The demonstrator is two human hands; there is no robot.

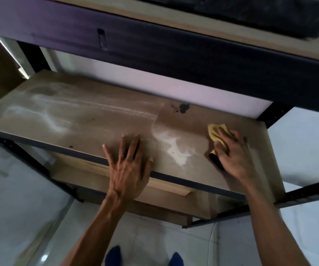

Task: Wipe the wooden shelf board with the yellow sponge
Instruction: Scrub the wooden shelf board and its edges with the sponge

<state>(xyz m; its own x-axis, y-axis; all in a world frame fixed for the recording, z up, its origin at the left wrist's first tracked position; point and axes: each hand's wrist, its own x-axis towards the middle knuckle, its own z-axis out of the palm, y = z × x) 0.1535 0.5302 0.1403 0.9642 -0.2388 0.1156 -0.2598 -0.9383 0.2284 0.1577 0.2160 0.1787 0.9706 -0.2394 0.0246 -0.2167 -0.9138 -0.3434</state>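
Gripping the yellow sponge (215,134) in the right hand (231,152), fingers curled over it, at three o'clock on the wooden shelf board (89,120). Resting the left hand (130,167) flat, fingers spread straight, at six o'clock on the front edge. Between them, pale dust streaks (176,148); at one o'clock, a dark stain (183,108).

A dark metal beam (154,45) runs under the upper shelf (174,18), and a black object (250,12) lies at that shelf's right end. Lower down, pale wooden planks (166,187) rest on the bottom shelf. Two blue shoe tips (113,255) stand on the pale floor (20,217).
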